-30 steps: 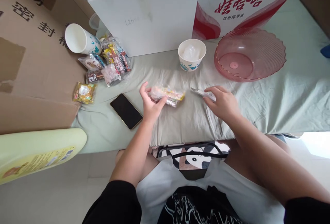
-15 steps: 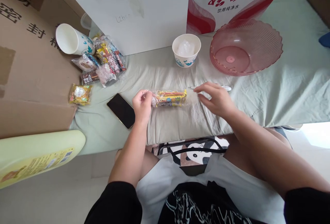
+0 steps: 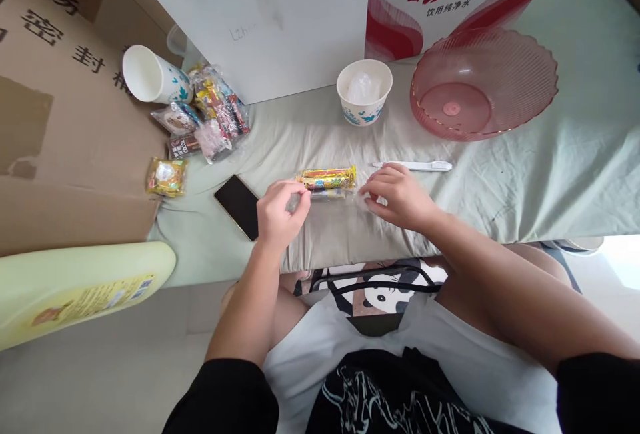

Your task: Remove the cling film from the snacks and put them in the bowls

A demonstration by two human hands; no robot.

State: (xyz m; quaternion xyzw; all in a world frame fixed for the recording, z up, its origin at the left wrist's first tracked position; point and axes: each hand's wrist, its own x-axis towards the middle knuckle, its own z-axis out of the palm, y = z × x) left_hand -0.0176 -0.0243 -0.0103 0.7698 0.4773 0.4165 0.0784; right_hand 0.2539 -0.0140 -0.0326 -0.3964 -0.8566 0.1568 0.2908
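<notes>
Snack pack (image 3: 327, 178), slim yellow sticks in crinkly clear film (image 3: 355, 198), sits between both hands at the creased, cloth-covered tabletop (image 3: 490, 201). Left hand (image 3: 284, 204) pinches one end; right hand (image 3: 395, 195) pinches the film opposite, near a smooth white cutter (image 3: 425, 166).

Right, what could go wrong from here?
1. The white cutter-like tool lies just beyond the right hand, narrow end toward the left; the hand could brush that tip.
2. The phone sits close beside the left hand; a sideways move might knock it.
3. Clear wrap shows around the yellow snack pack between the hands; a hard tug might tear it.
</notes>
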